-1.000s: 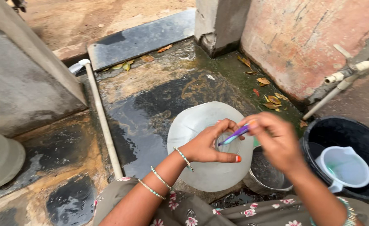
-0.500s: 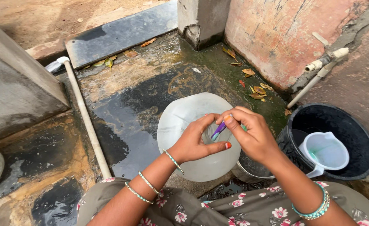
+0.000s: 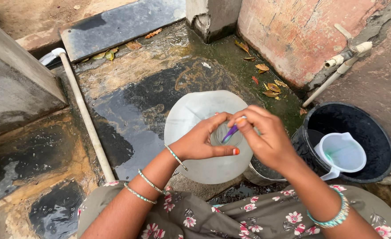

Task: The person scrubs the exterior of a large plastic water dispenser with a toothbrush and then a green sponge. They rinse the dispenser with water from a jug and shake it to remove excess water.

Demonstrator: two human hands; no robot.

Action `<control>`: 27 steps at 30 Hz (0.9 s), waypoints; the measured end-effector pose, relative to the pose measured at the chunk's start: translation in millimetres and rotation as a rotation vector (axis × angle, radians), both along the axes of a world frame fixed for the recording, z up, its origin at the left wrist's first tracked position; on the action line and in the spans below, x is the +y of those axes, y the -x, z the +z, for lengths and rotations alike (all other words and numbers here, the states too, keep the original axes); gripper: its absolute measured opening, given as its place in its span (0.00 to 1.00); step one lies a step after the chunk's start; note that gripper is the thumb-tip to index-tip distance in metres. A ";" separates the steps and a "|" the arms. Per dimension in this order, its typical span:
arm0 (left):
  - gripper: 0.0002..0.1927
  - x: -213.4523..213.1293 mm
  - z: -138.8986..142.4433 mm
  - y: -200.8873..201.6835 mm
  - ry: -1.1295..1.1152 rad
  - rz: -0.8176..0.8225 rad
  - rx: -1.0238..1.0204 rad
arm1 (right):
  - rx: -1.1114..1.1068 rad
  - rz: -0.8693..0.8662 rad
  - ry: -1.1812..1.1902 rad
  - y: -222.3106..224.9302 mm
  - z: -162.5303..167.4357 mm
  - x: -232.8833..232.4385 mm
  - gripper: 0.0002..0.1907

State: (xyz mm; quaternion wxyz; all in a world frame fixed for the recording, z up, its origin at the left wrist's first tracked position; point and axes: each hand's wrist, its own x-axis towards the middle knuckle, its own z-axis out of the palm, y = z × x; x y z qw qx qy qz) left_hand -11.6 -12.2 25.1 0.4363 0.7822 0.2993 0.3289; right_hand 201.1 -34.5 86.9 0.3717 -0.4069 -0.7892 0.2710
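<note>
**Two hands at the mouth of a pale water jug on a wet stone floor**

Seen from above: large translucent white jug (image 3: 204, 132) standing upright on the wet, dark floor (image 3: 129, 106), near its front edge and just ahead of a floral-print lap (image 3: 248, 217); left hand (image 3: 202, 141) curled around the jug's neck, thumb and fingers wrapped on the rim, bangles on the wrist; right hand (image 3: 264, 137) pinched closed on a thin purple stick-like tool (image 3: 230, 132), its lower end dipping into the jug's mouth, exact kind too small to tell; beaded teal bracelet on the right wrist. To the right of the jug, a black bucket (image 3: 372, 132) against the reddish wall (image 3: 301, 35), a white plastic mug (image 3: 341, 152) with a handle resting inside it; small metal pot (image 3: 259, 172) tucked between jug and bucket, touching the bucket's side. White pipe (image 3: 82, 110) running along the floor's left edge; dry leaves (image 3: 268, 84) scattered by the far right corner.
</note>
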 end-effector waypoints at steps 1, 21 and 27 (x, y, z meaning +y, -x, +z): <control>0.35 -0.3 0.3 -0.7 0.003 -0.004 -0.010 | -0.001 0.004 0.018 1.0 -8.3 5.7 0.16; 0.32 3.0 -5.8 -0.7 -0.012 -0.100 0.073 | 0.016 0.026 -0.001 -1.3 -21.1 -0.9 0.17; 0.31 6.4 -5.6 -0.8 -0.040 -0.109 -0.033 | 0.276 -0.080 0.023 -25.0 16.0 -12.1 0.14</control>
